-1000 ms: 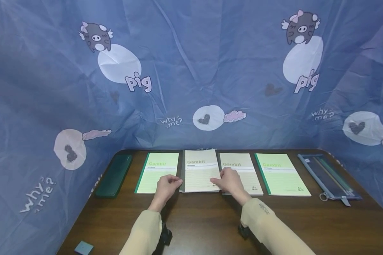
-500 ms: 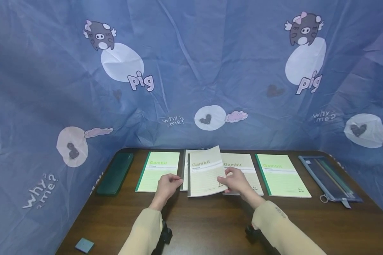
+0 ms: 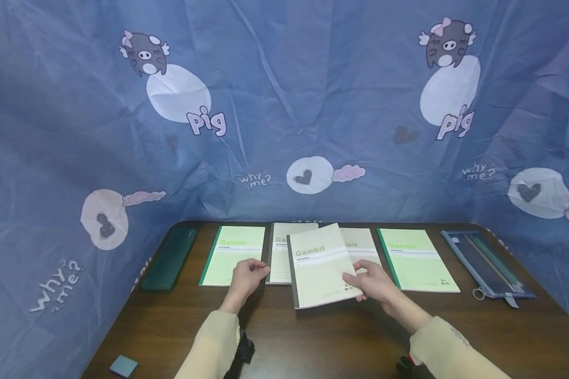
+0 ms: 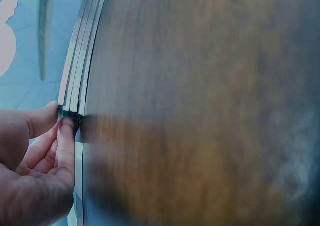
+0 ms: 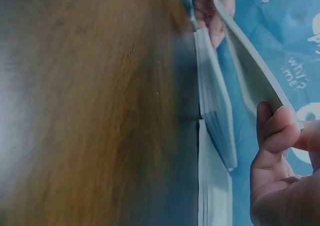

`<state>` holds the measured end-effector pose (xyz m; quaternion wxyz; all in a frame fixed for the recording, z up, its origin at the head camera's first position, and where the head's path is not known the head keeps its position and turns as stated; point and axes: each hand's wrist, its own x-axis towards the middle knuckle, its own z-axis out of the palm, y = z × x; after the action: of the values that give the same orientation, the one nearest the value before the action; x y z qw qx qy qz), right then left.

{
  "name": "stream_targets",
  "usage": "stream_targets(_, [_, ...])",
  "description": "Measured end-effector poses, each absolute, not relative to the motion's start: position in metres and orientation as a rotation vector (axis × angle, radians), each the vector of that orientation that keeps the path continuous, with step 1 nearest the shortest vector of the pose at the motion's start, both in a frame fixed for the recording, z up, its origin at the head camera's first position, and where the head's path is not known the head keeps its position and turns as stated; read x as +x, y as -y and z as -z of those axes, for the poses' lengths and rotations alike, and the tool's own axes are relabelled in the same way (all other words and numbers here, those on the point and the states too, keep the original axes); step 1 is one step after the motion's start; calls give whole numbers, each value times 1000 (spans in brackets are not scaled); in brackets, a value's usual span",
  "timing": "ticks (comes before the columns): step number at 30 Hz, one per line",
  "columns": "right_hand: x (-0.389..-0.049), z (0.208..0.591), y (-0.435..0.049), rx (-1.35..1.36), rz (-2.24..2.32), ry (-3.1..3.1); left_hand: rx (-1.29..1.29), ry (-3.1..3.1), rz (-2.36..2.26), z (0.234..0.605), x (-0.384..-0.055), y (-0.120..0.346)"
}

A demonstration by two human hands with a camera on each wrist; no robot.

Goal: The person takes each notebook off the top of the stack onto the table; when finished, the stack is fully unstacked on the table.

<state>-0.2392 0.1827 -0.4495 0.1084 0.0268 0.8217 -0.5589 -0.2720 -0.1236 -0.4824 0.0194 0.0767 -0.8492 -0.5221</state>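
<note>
My right hand (image 3: 373,283) pinches a cream, grey-spined Gambit notebook (image 3: 320,271) by its lower right corner, thumb on the cover. The notebook is raised and slightly turned, overlapping two others in the head view. The right wrist view shows a gap between this held notebook (image 5: 255,68) and the notebooks below. A stack of grey-spined notebooks (image 3: 280,263) lies left of it. At the stack's lower spine corner, my left hand (image 3: 244,280) pinches with thumb and fingers, as the left wrist view shows at the layered notebooks (image 4: 75,71).
Green-spined notebooks lie at left (image 3: 239,255) and right (image 3: 419,263). Partly covered behind the held one is another cream notebook (image 3: 367,239). A dark green case (image 3: 169,259) is far left, a blue mesh pencil pouch (image 3: 488,263) far right, and a small blue block (image 3: 123,366) in front.
The right hand has lifted the top notebook off the stack and carried it right and toward me, uncovering the notebook beneath. The left hand has stayed at the stack's corner.
</note>
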Motion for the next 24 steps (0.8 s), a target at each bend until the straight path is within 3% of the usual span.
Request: stream_targets(24, [-160, 450, -342, 185, 1490, -2362, 251, 2660, 1643, 487, -275, 124])
